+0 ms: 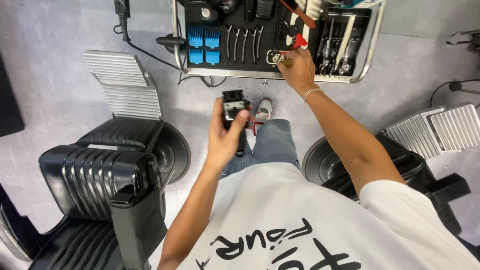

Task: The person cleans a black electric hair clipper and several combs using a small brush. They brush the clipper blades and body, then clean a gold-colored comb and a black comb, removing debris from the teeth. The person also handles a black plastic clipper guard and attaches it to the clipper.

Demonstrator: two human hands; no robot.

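Observation:
My left hand (226,135) grips a black hair clipper (234,107), blade end pointing away from me, held above the floor in front of my knee. My right hand (298,68) reaches out to the front edge of a tool tray (369,52) and closes on a small object that is mostly hidden under the fingers; a red piece shows just above them. A thin bracelet sits on that wrist. The tray carries blue clipper guards (204,43), a row of metal hair clips (243,42), combs and scissors (334,47).
A black barber chair (102,175) with a ribbed metal footrest (124,82) stands at my left. A second chair with a footrest (435,130) is at my right. A black cord (145,52) trails across the grey floor toward the tray.

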